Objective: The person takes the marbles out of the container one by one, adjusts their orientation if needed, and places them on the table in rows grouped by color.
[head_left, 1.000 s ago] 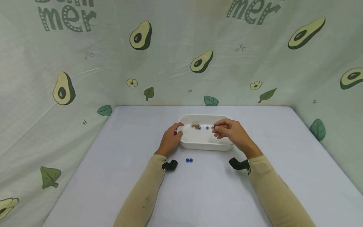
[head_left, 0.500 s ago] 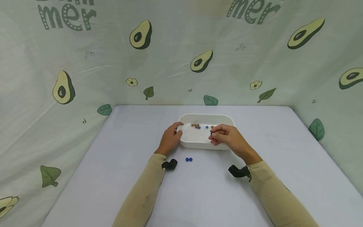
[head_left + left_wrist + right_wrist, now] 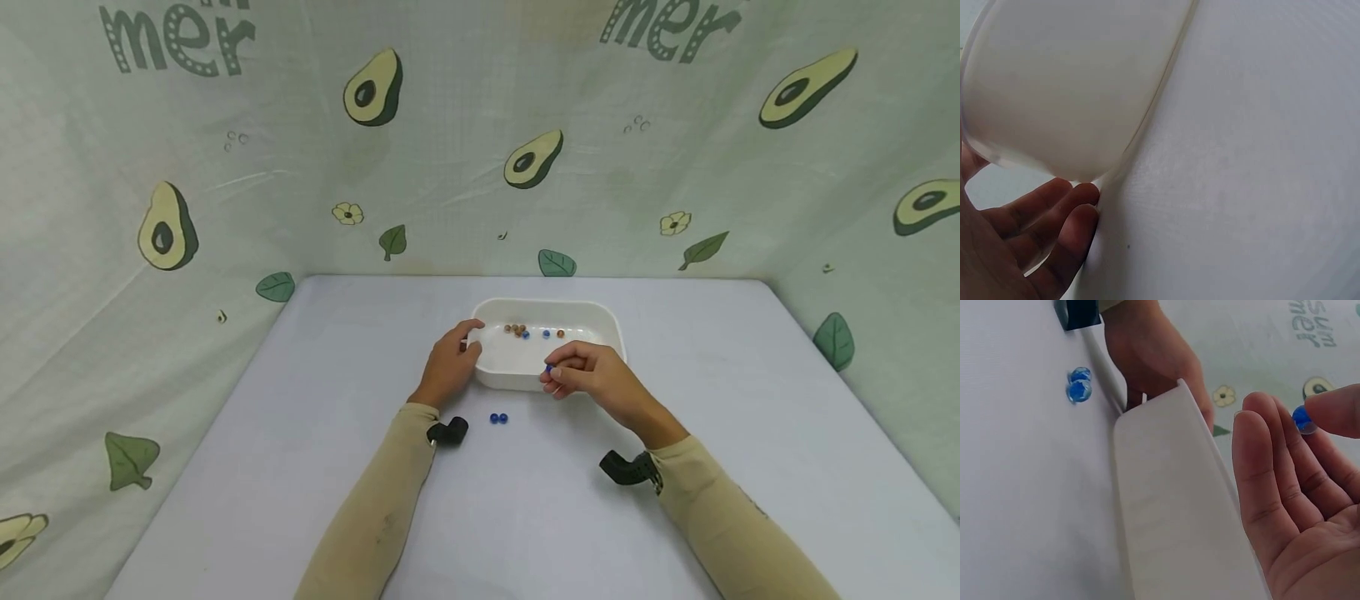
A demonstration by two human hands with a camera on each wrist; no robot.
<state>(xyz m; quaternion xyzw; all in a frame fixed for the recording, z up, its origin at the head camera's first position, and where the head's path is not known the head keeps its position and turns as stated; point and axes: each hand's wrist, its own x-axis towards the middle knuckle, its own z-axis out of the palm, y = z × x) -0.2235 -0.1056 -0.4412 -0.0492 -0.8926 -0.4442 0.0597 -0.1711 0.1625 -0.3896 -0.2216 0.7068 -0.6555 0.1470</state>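
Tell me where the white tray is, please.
In the head view, the white tray sits right of centre, beyond two blue marbles, the left hand at its left end.

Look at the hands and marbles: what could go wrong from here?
The round, glossy blue marble pinched in the right hand could slip and roll away. The two round blue marbles loose on the white table might roll if brushed. If the left hand, touching the white, round-cornered tray, jolts it, round brown and blue marbles inside could roll about.
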